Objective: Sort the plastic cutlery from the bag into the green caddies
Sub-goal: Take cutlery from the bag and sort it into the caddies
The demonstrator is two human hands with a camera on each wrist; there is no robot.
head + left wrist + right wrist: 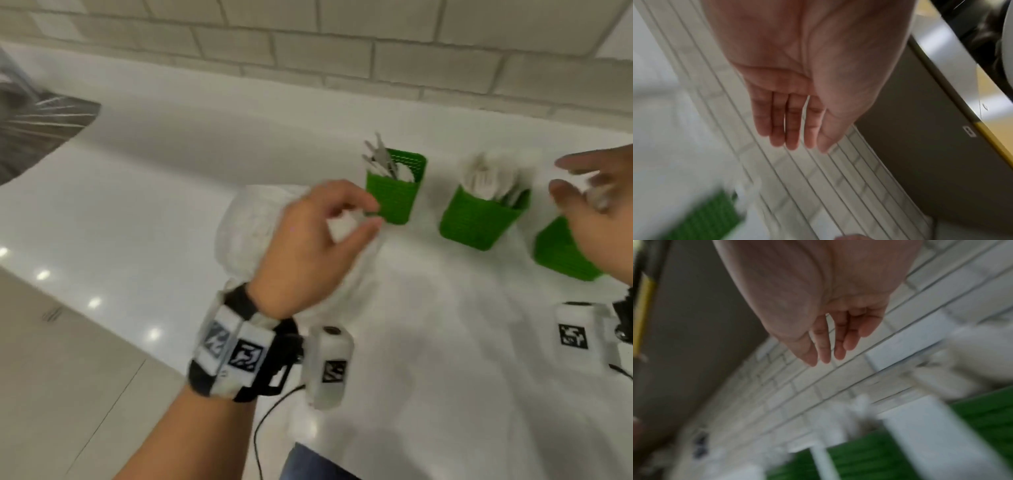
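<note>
The white bag [246, 222] lies crumpled on the white tabletop [154, 178]. Just right of it, green and in a row: the left caddy [394, 200] bristling with greyish handles [380, 157], and the middle caddy [476, 222] packed with white cutlery [489, 178], too blurred to tell which kind. The left hand [308, 246] hovers over the bag; the wrist view shows its grip apart, fingers [793, 126] bare. The right hand [589, 222], spread and holding nothing, half hides the right caddy [561, 253]. The tiled wall [308, 51] runs along the far side.

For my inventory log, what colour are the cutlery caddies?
Bright green; the caddies show best in the head view.
</note>
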